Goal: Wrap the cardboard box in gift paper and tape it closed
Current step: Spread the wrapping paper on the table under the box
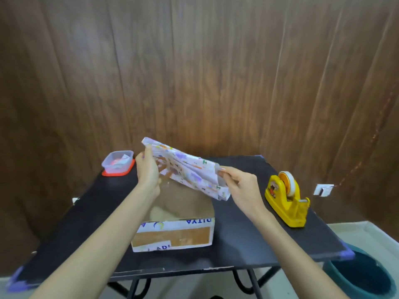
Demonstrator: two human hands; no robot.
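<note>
A brown cardboard box (174, 235) with white printed tape strips sits in the middle of the black table (241, 240). Above it I hold a folded sheet of white gift paper (185, 169) with coloured prints. My left hand (148, 169) grips the paper's far left end, thumb on top. My right hand (239, 186) pinches the paper's near right edge. The paper hangs tilted, its left end higher, and hides part of the box top.
A yellow tape dispenser (287, 199) with a roll of tape stands on the table's right side. A clear plastic tub (117, 161) on a red lid sits at the back left. A dark teal bucket (362, 275) stands on the floor at lower right. A wood-panel wall rises behind.
</note>
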